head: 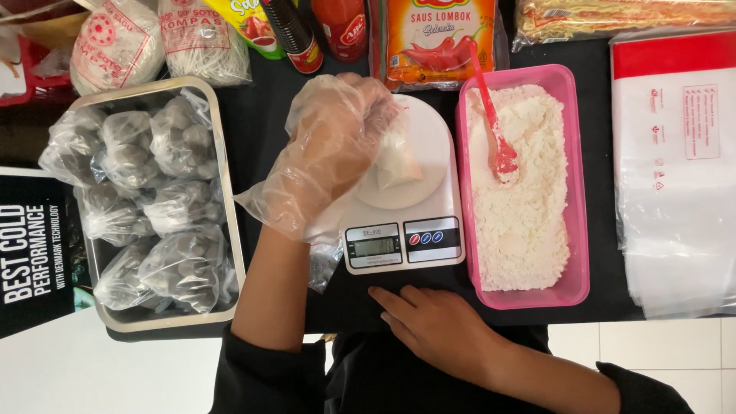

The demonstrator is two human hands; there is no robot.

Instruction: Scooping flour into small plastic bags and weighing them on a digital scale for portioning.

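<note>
Head view, my notes: left hand (330, 149), in a loose plastic glove, closes its fingers on a small white-filled bag (396, 159) atop the white kitchen scale (402, 230); glove hides the fingertips. Right hand (441, 322) rests bare, fingers open, on the black table (261, 115).

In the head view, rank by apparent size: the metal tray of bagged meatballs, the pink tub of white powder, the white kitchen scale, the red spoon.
1. Metal tray and pink tub: too alike to rank.
2. White kitchen scale, partly hidden by the gloved left hand.
3. Red spoon.
</note>
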